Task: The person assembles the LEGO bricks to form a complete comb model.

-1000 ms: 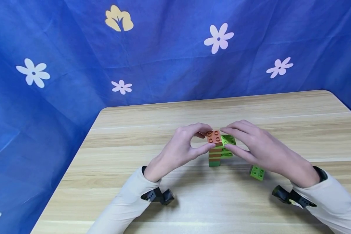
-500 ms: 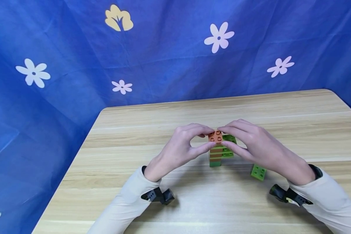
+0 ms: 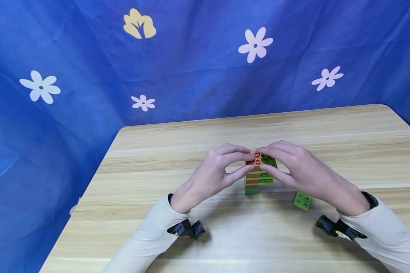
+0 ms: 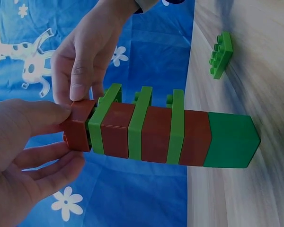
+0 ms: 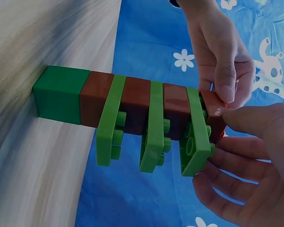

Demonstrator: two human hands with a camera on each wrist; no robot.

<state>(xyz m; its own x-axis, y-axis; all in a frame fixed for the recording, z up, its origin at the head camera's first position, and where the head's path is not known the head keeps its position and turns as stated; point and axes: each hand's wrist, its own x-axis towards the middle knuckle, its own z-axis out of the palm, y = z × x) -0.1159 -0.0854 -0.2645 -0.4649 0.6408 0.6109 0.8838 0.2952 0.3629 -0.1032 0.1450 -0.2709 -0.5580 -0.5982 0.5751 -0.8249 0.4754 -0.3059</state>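
A tower of toy building blocks (image 3: 252,181) stands upright on the table. Its base is a dark green block (image 4: 231,140); above it brown blocks (image 4: 156,135) alternate with light green plates (image 5: 154,125) jutting out to the right. At the top is a reddish-brown block (image 3: 257,158), with a narrow gap visible under it in the left wrist view. My left hand (image 3: 218,165) pinches this top block between thumb and fingers, one finger reaching over its studs. From the right, my right hand (image 3: 294,163) holds the same block by thumb and fingertips.
A loose light green plate (image 3: 302,201) lies on the wooden table (image 3: 150,167) beneath my right wrist. Behind the table hangs a blue flowered curtain (image 3: 198,68). A black camera (image 3: 191,229) is strapped to each wrist.
The top block has shifted slightly right over the tower, and my right fingertips have closed in onto it. One left finger now lies across its top.
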